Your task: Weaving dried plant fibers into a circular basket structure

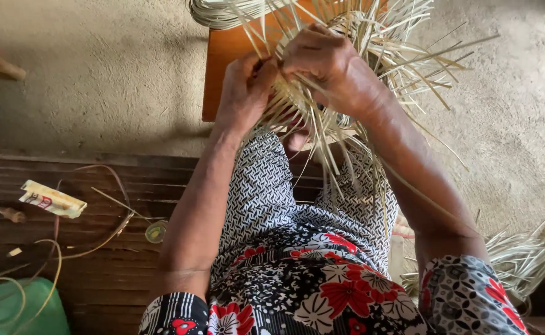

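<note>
left hand (pixel 245 93) closed on a few strips, pinching them against the weave (pixel 322 105). right hand (pixel 325 62) curled over the top of the weave, fingers (pixel 306 38) gripping a bunch of loose strips (pixel 402 56). weave held above the knees, over the near edge of an orange board (pixel 223 68) on the dirt floor (pixel 98 80). loose ends fanning out to the right and down across the patterned skirt (pixel 266 192).

risks, judged from this:

- thin, springy strips; any slack in the left pinch and likely to spring back out of the last crossing.
- many ends lying crossed near the right hand; easy to catch the wrong one and skip a strip, leaving a gap in the pattern.
- sharp bend close to the fingers; dry strip apt to crack or split there.
- strip edges hard against bare fingers; a fast pull could cut or splinter.
- long ends trailing over the lap; could snag on the cloth and drag the weave crooked.
- weave resting on nothing firm, held by hands alone; a shift of the knees could tip it off the board edge.

spare bundle (pixel 527 248) lying at the right on the floor, well apart from both hands. wrapper (pixel 52 198) and curled cords (pixel 108 211) on the plank floor (pixel 98 279) at the left, near a green container (pixel 12 310), out of reach of the work.
</note>
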